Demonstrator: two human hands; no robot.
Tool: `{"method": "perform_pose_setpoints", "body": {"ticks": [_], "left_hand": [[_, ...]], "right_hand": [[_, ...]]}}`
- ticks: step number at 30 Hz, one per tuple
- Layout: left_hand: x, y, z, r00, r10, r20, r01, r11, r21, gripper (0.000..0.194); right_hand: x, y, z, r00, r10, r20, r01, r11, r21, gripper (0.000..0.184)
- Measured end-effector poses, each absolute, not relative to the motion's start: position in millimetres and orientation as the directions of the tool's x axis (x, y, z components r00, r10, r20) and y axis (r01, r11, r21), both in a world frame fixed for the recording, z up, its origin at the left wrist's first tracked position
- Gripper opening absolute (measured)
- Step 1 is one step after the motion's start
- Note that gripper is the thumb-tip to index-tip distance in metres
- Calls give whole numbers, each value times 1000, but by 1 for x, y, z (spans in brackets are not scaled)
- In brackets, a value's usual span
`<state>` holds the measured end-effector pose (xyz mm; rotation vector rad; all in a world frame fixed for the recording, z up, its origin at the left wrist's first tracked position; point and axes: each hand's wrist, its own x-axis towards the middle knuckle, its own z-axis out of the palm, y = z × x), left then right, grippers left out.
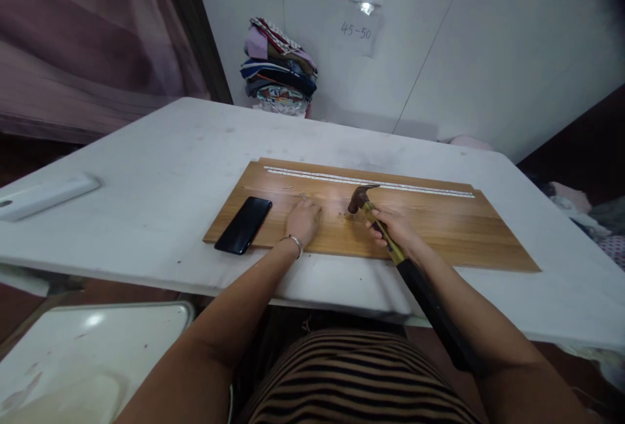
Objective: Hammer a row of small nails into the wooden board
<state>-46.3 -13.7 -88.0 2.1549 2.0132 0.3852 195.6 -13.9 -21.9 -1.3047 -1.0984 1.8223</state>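
Observation:
A wooden board point(439, 228) lies flat on the white table point(161, 170). My right hand point(398, 227) is wrapped round the shaft of a hammer point(362, 197), close below its dark head, which rests low over the board. The hammer's black grip runs back under my forearm. My left hand point(303, 219) rests on the board just left of the hammer head, fingers curled together; a thin nail seems to stick up at its fingertips, too small to be sure. A bracelet circles that wrist.
A black phone point(243, 225) lies on the board's left end. A white strip point(371, 182) runs along the board's far edge. A white flat object point(43, 195) sits at the table's left. Folded cloths point(278, 69) are stacked against the wall. A white tray-like surface point(88, 346) sits lower left.

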Motion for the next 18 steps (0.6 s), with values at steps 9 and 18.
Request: {"method": "perform_pose_setpoints", "body": {"ticks": [9,18], "left_hand": [[-44,-13,-87,-3,996,87,956,-22,292,33],[-45,-12,-89,21,997,77,955,-42,292,34]], "right_hand": [[197,-16,-26,-322,838,-441,-16,-471,-882,32],[197,-13,-26,-304,853,-424,-19,-450,-893,30]]}}
